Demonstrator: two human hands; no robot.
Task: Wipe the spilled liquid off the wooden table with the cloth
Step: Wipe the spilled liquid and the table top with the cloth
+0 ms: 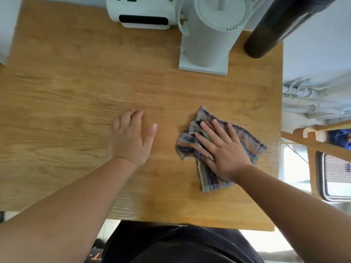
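A crumpled striped cloth (pixel 248 141) in blue, grey and orange lies on the right half of the wooden table (pixel 79 88). My right hand (pixel 222 149) presses flat on top of it, fingers spread and pointing up-left. My left hand (pixel 133 137) rests on the bare wood to the left of the cloth, fingers loosely curled, holding nothing. No spilled liquid stands out on the wood; the picture is blurred.
A white kettle (pixel 210 35) on its square base stands at the back, right of centre. A white appliance (pixel 144 14) sits to its left. A dark cylinder (pixel 275 31) leans at the back right corner. A wooden chair (pixel 311 141) is beyond the table's right edge.
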